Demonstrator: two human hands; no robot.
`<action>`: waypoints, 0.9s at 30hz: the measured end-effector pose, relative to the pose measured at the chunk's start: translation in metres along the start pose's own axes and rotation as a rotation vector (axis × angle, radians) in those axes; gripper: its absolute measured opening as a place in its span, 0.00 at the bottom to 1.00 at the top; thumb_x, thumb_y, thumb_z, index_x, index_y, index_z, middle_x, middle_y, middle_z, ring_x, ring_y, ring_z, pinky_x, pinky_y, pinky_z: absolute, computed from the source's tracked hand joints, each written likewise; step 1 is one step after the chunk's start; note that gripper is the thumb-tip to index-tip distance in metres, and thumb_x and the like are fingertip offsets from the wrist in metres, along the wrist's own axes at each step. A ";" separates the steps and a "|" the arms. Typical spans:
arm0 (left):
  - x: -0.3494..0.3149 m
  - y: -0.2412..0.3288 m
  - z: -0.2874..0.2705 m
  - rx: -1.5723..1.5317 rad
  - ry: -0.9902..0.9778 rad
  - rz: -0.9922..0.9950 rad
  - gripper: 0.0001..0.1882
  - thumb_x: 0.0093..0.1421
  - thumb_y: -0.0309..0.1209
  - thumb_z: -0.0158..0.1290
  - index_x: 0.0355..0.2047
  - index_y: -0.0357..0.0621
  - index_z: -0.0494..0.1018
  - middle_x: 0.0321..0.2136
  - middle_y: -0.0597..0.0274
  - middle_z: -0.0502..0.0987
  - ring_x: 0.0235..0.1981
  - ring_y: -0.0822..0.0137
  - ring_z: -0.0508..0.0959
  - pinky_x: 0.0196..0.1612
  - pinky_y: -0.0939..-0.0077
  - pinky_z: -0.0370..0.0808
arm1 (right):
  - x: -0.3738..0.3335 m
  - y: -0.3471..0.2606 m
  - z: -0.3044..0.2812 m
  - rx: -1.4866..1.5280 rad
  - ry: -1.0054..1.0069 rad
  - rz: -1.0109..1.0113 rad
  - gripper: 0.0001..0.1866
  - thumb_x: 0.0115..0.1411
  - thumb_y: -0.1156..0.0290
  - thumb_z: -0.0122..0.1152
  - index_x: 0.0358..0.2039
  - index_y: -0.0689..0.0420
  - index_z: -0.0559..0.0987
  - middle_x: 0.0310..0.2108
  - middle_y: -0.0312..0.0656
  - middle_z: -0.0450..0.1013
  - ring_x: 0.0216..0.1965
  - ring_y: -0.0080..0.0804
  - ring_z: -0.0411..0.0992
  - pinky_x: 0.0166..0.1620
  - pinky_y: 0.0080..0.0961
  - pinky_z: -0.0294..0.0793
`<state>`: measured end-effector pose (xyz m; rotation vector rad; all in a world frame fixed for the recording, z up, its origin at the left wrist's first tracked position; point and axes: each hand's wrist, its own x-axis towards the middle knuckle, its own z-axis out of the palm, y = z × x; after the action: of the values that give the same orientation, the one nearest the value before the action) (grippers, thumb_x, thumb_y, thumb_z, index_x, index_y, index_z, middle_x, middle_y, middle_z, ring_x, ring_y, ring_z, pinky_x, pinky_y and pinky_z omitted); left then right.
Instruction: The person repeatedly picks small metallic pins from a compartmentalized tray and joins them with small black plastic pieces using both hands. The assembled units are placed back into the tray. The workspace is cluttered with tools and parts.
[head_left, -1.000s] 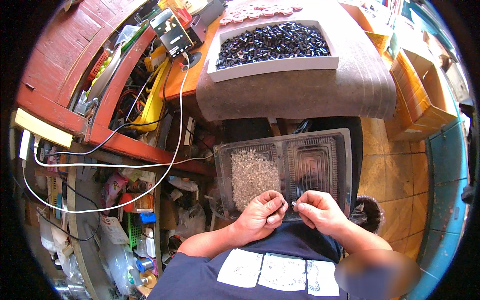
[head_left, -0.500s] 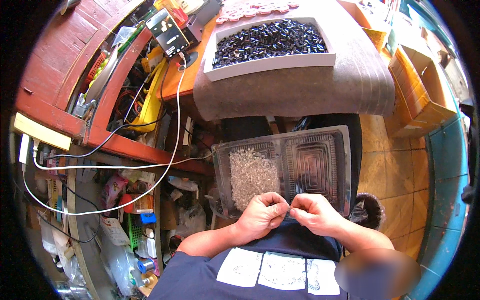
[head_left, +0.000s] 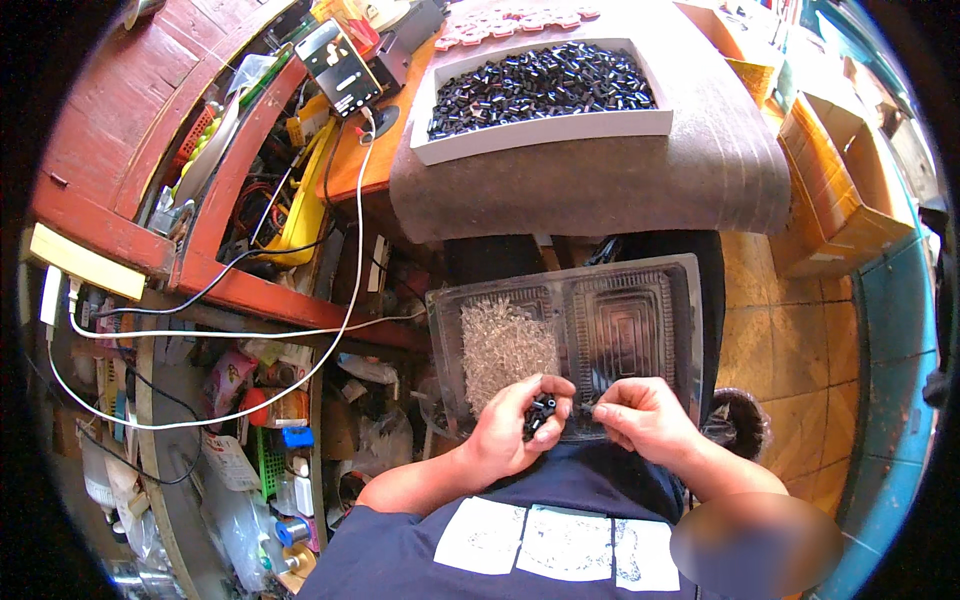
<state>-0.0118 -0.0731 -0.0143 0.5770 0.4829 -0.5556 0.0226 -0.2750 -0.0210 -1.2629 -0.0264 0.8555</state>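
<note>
Small black plastic parts (head_left: 540,413) sit pinched in my left grip (head_left: 518,425); my right grip (head_left: 640,418) is pressed together over the clear two-compartment plastic tray (head_left: 640,310).

Daylight fell on a table draped in a brown cloth (head_left: 600,180), with a worn red-painted wooden bench frame (head_left: 130,150) to its left, crowded with cables and odds and ends. The floor of yellowish stone tiles (head_left: 790,340) showed at the right, where stacked brown cardboard boxes (head_left: 840,190) stood near a teal-painted wall (head_left: 890,400).
</note>
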 end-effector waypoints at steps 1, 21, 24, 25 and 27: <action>-0.003 0.003 0.001 -0.005 -0.061 0.032 0.13 0.62 0.28 0.39 0.42 0.35 0.68 0.28 0.60 0.71 0.16 0.75 0.64 0.17 0.86 0.59 | 0.000 -0.002 -0.002 0.056 0.019 -0.005 0.08 0.57 0.72 0.58 0.24 0.62 0.72 0.14 0.35 0.66 0.12 0.18 0.60 0.16 0.15 0.58; -0.005 -0.001 -0.004 -0.097 -0.240 0.014 0.14 0.64 0.43 0.39 0.36 0.48 0.66 0.19 0.68 0.63 0.14 0.78 0.59 0.17 0.85 0.57 | 0.000 0.007 -0.001 0.631 -0.020 -0.052 0.14 0.59 0.79 0.49 0.46 0.67 0.68 0.30 0.47 0.73 0.24 0.27 0.71 0.24 0.16 0.69; -0.003 -0.001 -0.007 -0.152 -0.208 -0.012 0.14 0.63 0.44 0.42 0.34 0.48 0.68 0.18 0.70 0.62 0.14 0.79 0.58 0.17 0.85 0.56 | 0.001 0.009 -0.001 0.627 -0.035 -0.045 0.13 0.60 0.80 0.48 0.46 0.66 0.68 0.31 0.49 0.73 0.23 0.27 0.71 0.22 0.15 0.68; -0.003 -0.001 -0.007 -0.177 -0.197 -0.023 0.14 0.62 0.43 0.43 0.34 0.48 0.69 0.19 0.70 0.62 0.14 0.79 0.58 0.17 0.85 0.56 | 0.002 0.010 -0.002 0.621 -0.031 -0.027 0.13 0.60 0.80 0.48 0.46 0.66 0.69 0.31 0.49 0.74 0.23 0.27 0.71 0.21 0.15 0.67; -0.002 -0.001 -0.008 -0.177 -0.173 -0.024 0.13 0.62 0.43 0.44 0.34 0.48 0.70 0.19 0.70 0.63 0.14 0.80 0.58 0.18 0.86 0.56 | 0.001 0.011 -0.003 0.616 -0.050 -0.014 0.12 0.60 0.80 0.48 0.45 0.66 0.69 0.31 0.49 0.74 0.23 0.27 0.72 0.21 0.15 0.68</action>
<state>-0.0162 -0.0681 -0.0190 0.3508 0.3706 -0.5735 0.0190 -0.2759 -0.0313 -0.6627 0.1766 0.7996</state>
